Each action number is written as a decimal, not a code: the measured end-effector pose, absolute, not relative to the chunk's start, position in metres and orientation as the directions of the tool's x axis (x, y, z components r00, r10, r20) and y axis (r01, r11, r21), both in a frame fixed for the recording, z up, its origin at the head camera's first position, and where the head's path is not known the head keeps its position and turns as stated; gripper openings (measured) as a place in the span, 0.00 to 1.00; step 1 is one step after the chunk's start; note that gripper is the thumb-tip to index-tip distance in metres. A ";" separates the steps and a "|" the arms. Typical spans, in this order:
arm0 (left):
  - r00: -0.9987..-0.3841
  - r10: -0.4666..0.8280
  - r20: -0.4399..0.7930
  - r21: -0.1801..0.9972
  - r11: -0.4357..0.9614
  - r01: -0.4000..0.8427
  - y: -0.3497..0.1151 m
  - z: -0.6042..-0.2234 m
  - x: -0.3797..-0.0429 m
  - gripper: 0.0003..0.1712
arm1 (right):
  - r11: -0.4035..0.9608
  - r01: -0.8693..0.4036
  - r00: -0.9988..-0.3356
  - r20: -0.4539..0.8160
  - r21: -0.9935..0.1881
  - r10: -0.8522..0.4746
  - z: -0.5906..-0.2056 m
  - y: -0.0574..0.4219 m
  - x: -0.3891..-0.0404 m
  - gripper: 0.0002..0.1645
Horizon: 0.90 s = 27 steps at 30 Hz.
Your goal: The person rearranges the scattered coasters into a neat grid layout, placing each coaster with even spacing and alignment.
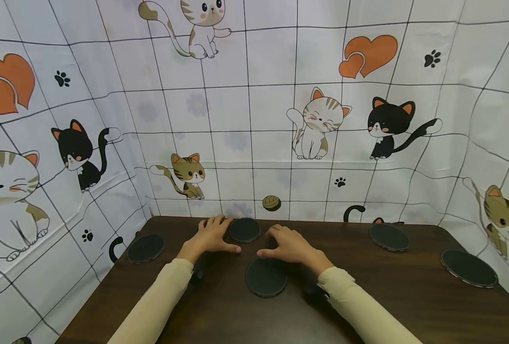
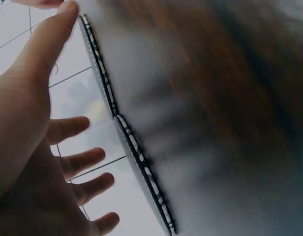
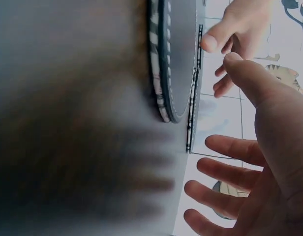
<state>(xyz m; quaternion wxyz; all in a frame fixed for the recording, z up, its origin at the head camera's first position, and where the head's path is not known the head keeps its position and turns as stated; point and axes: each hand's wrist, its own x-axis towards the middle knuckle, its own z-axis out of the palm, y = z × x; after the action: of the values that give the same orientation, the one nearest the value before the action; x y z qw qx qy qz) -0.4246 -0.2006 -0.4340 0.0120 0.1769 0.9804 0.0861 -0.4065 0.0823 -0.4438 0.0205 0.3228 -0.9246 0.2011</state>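
Near disc (image 1: 266, 278): round and dark, with pale stitching and a black-and-white patterned edge, lies on the brown table (image 1: 213, 317).
Far disc (image 1: 244, 230): similarly dark, sits just beyond the near disc.
Left hand (image 1: 211, 238): beyond and left of the near disc, fingers loosely spread, holding nothing.
Right hand (image 1: 291, 245): beyond and right of it, fingers apart, likewise empty.

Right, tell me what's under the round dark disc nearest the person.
Around the disc, the brown tabletop shows; whatever lies directly beneath is covered by the disc itself.
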 end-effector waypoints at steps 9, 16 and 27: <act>-0.937 0.340 -0.083 0.225 0.922 0.314 -0.220 -0.453 -0.421 0.62 | 0.722 -0.577 -0.810 0.156 -0.382 -0.565 -0.465 0.049 -0.424 0.46; -0.919 0.388 -0.061 0.286 0.889 0.357 -0.222 -0.458 -0.428 0.60 | 0.738 -0.537 -0.834 0.126 -0.410 -0.537 -0.469 0.045 -0.433 0.48; -0.912 0.407 -0.051 0.288 0.880 0.377 -0.213 -0.446 -0.452 0.56 | 0.782 -0.515 -0.853 0.120 -0.351 -0.508 -0.453 0.044 -0.448 0.52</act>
<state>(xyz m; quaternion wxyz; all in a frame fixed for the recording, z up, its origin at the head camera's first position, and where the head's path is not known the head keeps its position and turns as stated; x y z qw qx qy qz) -0.4524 -0.2128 -0.4461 0.0549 0.2027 0.9680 0.1373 -0.4479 0.0438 -0.4528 0.0095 0.2708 -0.9439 0.1888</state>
